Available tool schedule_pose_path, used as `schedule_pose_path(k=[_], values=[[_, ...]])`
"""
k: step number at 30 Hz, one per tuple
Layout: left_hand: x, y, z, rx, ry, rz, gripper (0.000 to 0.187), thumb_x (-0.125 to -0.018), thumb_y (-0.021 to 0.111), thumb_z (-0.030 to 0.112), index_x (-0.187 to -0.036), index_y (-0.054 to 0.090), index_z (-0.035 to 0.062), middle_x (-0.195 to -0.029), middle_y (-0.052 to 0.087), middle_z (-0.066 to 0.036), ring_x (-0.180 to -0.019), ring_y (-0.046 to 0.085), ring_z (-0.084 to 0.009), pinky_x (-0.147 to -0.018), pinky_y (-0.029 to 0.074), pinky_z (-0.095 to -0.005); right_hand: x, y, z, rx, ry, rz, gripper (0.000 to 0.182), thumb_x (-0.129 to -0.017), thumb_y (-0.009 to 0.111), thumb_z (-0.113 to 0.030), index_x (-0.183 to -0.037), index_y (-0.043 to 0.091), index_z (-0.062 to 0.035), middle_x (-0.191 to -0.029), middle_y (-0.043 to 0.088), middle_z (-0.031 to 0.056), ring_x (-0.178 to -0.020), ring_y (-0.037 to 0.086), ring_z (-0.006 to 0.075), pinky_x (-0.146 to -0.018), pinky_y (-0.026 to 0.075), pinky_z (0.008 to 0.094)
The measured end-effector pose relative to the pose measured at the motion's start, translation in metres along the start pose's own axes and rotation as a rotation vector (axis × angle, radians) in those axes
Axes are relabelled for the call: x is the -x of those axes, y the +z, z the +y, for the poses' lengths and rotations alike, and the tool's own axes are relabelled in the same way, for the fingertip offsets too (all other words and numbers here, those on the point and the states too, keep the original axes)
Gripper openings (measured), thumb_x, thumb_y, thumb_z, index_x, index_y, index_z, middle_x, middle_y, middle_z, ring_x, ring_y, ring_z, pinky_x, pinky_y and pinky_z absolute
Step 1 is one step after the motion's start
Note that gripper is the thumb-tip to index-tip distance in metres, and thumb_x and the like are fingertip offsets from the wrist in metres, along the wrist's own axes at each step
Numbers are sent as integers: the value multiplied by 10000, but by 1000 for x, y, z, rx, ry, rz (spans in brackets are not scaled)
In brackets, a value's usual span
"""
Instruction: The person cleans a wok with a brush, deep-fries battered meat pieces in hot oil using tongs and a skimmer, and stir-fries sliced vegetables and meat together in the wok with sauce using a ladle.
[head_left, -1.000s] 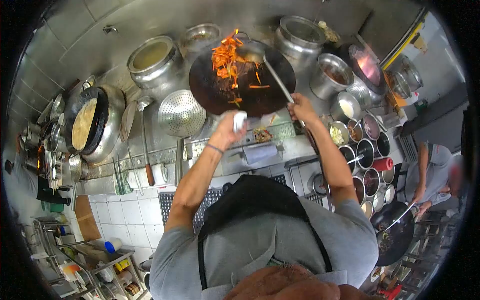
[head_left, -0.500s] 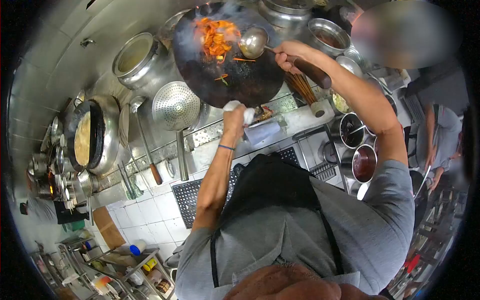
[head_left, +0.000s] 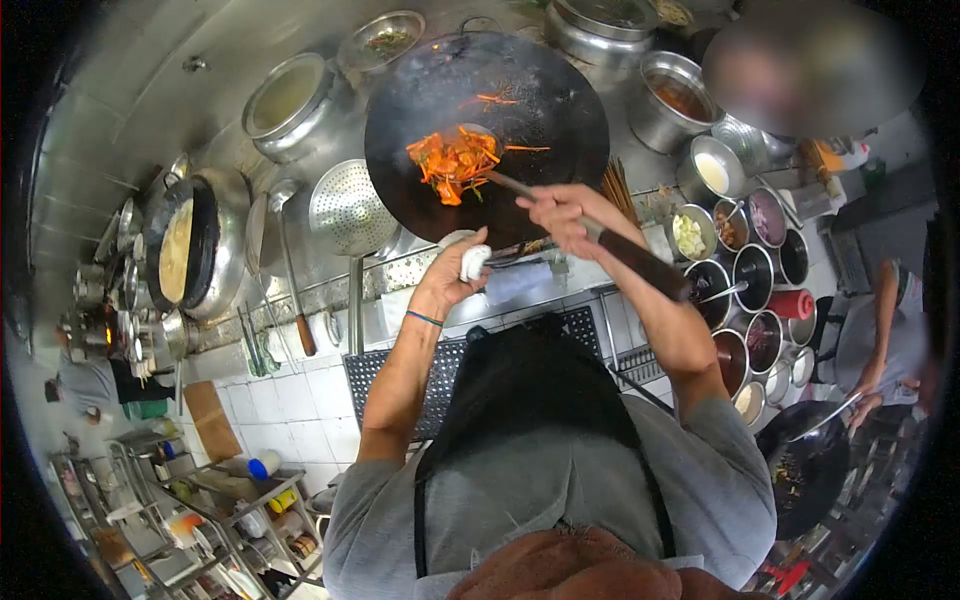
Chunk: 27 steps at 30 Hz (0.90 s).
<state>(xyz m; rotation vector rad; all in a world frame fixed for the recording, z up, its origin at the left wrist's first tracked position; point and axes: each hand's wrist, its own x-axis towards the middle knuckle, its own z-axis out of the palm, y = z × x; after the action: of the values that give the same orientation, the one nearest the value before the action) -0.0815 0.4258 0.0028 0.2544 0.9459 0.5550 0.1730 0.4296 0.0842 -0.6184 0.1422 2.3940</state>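
Note:
A large black wok takes up the top middle of the view. Orange, stir-fried vegetable pieces lie in it, heaped around a ladle bowl that they partly hide. My right hand is wrapped round the ladle's dark wooden handle, over the wok's near right rim. At the near rim, my left hand holds a folded white cloth, its thumb pointing up toward the wok. A few orange shreds stick to the wok's far side.
Left of the wok are a perforated strainer and a steel pot. Several containers of ingredients, among them white chunks, stand at right. Another person's hand holds a utensil over a second wok at lower right.
My right hand has moved down and left, drawing the ladle toward the near side. The food has shifted nearer and gathered round the ladle. My left hand's grip has loosened, its thumb now raised.

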Motion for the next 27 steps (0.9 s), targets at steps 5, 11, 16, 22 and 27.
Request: schedule_pose_path(k=[5,11,16,22,27], values=[[-20,-21,-17,-166,43,-14,171,-971,526,226,-1032,587,79,-945,668,-95,-856,668,-220,-589,546,-365,34,-11,50,473,-147,25,320,-999,515,-306,-734,419,-154,-489,363,-68,-339,393,142,-291,291,305],[-34,-65,-6,-84,28,-140,80,-892,600,144,-886,611,65,-866,668,-109,-777,664,-231,-582,541,-363,38,-33,109,53,-290,-72,342,-1025,479,-274,-711,441,-143,-451,346,-78,-297,351,97,-266,277,265],[-27,-112,15,-846,535,-322,245,-797,701,45,-1022,605,41,-900,649,-81,-823,615,-171,-704,519,-306,20,-44,162,40,-552,-20,157,-1005,492,-180,-898,504,-65,-498,362,-46,-332,414,113,-265,346,271],[4,-67,18,-342,-84,-166,167,-915,540,213,-816,509,82,-742,585,-86,-593,493,-184,-492,381,-298,26,-44,218,-173,-710,-251,94,-1024,434,-128,-1000,435,-36,-606,353,-70,-385,349,29,-301,285,225],[20,-85,-7,-559,-164,-281,139,-865,565,187,-802,499,81,-714,579,-92,-551,477,-184,-487,393,-303,59,-34,290,-111,-926,-27,260,-1018,426,-203,-773,402,-117,-523,355,-66,-343,338,71,-288,249,232]])
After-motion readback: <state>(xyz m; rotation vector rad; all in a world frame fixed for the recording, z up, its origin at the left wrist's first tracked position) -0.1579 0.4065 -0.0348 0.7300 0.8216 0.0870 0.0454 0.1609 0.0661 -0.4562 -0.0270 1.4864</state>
